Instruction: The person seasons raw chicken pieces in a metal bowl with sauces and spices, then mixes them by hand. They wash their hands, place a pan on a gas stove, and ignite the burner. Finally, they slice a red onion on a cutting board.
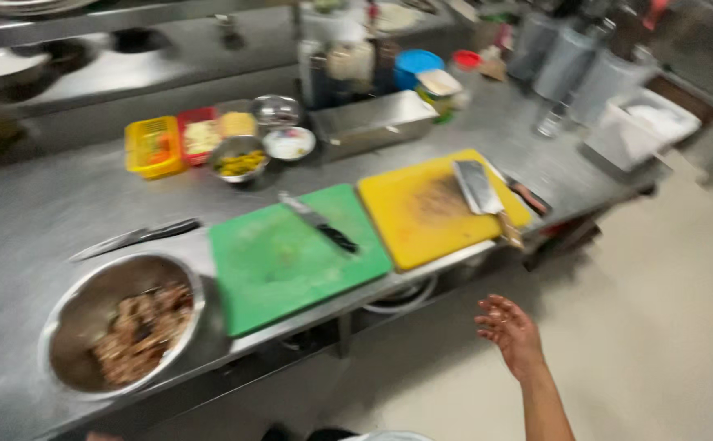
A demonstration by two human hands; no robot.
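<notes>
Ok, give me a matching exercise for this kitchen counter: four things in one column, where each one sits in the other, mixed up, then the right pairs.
Things:
1. cleaver
2. black-handled knife
3. cooked meat
4. right hand

Places:
A. in the large steel bowl
B. on the green cutting board
C. in the air over the floor, off the counter edge
D. on the yellow cutting board

Pairs: 1-D, 2-B, 3-A, 4-C
</notes>
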